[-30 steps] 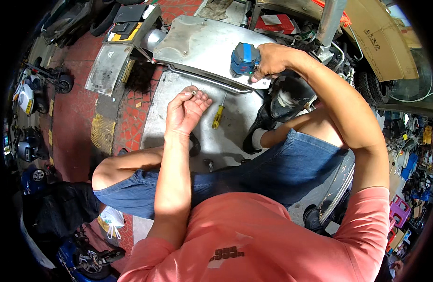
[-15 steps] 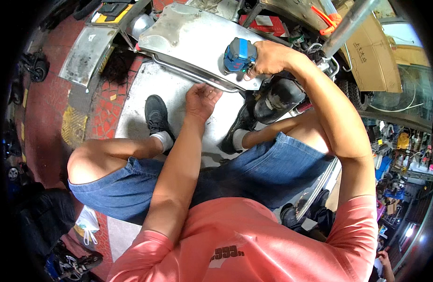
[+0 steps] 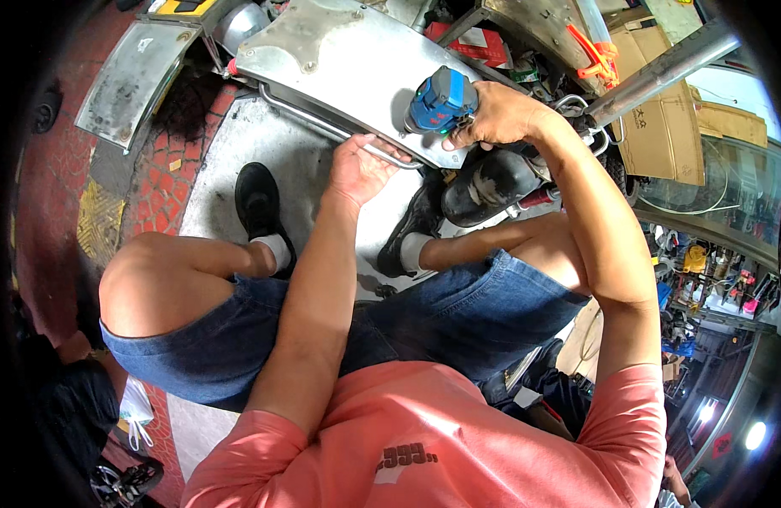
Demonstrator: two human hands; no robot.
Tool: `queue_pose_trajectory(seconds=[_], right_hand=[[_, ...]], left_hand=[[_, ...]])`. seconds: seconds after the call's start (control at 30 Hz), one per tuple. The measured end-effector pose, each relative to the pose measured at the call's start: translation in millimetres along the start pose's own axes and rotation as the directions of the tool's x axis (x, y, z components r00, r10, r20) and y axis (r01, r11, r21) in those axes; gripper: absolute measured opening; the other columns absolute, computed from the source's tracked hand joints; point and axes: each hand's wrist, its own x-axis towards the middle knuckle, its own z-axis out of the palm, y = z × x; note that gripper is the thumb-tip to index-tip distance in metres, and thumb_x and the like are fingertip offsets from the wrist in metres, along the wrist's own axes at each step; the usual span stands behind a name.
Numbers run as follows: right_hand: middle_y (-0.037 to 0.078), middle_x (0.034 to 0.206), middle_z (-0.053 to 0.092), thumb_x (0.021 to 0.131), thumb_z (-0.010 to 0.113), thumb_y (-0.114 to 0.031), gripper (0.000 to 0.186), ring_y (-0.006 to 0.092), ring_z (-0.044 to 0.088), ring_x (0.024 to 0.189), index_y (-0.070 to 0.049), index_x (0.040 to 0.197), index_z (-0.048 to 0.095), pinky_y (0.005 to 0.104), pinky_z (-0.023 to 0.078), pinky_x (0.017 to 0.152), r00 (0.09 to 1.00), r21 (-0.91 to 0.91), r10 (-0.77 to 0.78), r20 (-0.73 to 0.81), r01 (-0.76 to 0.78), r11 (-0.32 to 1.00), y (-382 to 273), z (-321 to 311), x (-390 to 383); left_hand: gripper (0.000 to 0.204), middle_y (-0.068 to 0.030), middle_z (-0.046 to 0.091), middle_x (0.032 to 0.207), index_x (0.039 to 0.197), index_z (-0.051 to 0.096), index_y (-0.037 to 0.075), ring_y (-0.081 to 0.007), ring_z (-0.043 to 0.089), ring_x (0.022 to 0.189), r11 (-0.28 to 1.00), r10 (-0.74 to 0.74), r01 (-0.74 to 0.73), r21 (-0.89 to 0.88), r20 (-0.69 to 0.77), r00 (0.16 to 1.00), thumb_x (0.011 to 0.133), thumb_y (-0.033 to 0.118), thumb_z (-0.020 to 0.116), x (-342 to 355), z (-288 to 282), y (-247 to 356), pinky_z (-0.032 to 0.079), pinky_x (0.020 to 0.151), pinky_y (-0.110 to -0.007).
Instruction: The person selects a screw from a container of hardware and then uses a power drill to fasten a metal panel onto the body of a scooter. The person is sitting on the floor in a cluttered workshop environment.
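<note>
My right hand (image 3: 505,114) is wrapped round a blue and black cordless driver (image 3: 440,100), seen mostly from its battery end. The driver is held over the near right end of a flat silver metal deck (image 3: 348,72), which looks like that of a scooter. Its tip is hidden behind its own body. Along the deck's near side runs a bent tubular metal rail (image 3: 306,125). My left hand (image 3: 359,169) has its thumb and curled fingers closed about this rail near its right end, palm up.
A black rounded fender (image 3: 492,186) stands right of my feet. A thick metal tube (image 3: 661,80) slants across the upper right, before cardboard (image 3: 661,140) and an orange-handled tool (image 3: 595,57). At upper left is a worn metal panel (image 3: 135,80). A red box (image 3: 471,44) lies behind the deck.
My left hand has risen against the rail, its thumb now above it. The driver has tilted slightly in my right hand. The whole view has shifted a little.
</note>
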Motion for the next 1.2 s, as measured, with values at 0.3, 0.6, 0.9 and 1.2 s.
queue_pose_trajectory(seconds=[0.3, 0.6, 0.9, 1.2], right_hand=[[0.006, 0.07, 0.068, 0.069, 0.096, -0.036, 0.054, 0.0167, 0.064, 0.062, -0.002, 0.103, 0.07, 0.0333, 0.052, 0.06, 0.998, -0.007, -0.069, -0.012, 0.069, 0.998, 2.8, 3.2, 1.6], [0.006, 0.066, 0.066, 0.069, 0.096, -0.036, 0.053, 0.016, 0.063, 0.059, -0.001, 0.098, 0.069, 0.0327, 0.052, 0.058, 0.994, -0.022, -0.041, -0.101, 0.039, 0.999, 0.3, 11.2, -5.3], [0.015, 0.077, 0.071, 0.07, 0.093, -0.039, 0.057, 0.0265, 0.07, 0.073, 0.004, 0.098, 0.072, 0.0381, 0.056, 0.07, 0.997, -0.099, -0.008, -0.077, 0.0, 0.995, -7.5, 6.9, -5.5], [0.024, 0.092, 0.075, 0.075, 0.078, -0.02, 0.033, 0.0364, 0.076, 0.093, 0.002, 0.099, 0.078, 0.0448, 0.06, 0.082, 0.989, -0.45, -0.072, -0.125, 0.008, 0.893, -58.4, 0.7, -19.1]], left_hand=[[0.021, -0.02, 0.066, 0.097, 0.093, 0.063, 0.005, -0.0375, 0.061, 0.098, 0.995, 0.037, -0.038, -0.096, -0.008, 0.999, 0.081, 0.022, 0.066, 6.2, -6.4, -7.4, 0.047, 0.099, -0.054], [0.018, -0.0057, 0.056, 0.085, 0.09, 0.058, 0.009, -0.0241, 0.054, 0.083, 0.951, 0.167, -0.226, -0.21, -0.265, 0.95, 0.078, 0.018, 0.068, 6.2, 23.1, -30.5, 0.046, 0.083, -0.042], [0.019, -0.005, 0.059, 0.09, 0.102, 0.063, 0.004, -0.0226, 0.058, 0.091, 0.898, 0.203, -0.313, -0.31, -0.339, 0.919, 0.086, 0.014, 0.065, 6.6, 36.7, -44.1, 0.047, 0.093, -0.041], [0.026, -0.0123, 0.066, 0.11, 0.111, 0.061, 0.002, -0.0299, 0.061, 0.108, 0.895, 0.212, -0.261, -0.361, -0.172, 0.962, 0.09, 0.018, 0.061, 14.0, 2.2, -48.8, 0.042, 0.109, -0.05]])
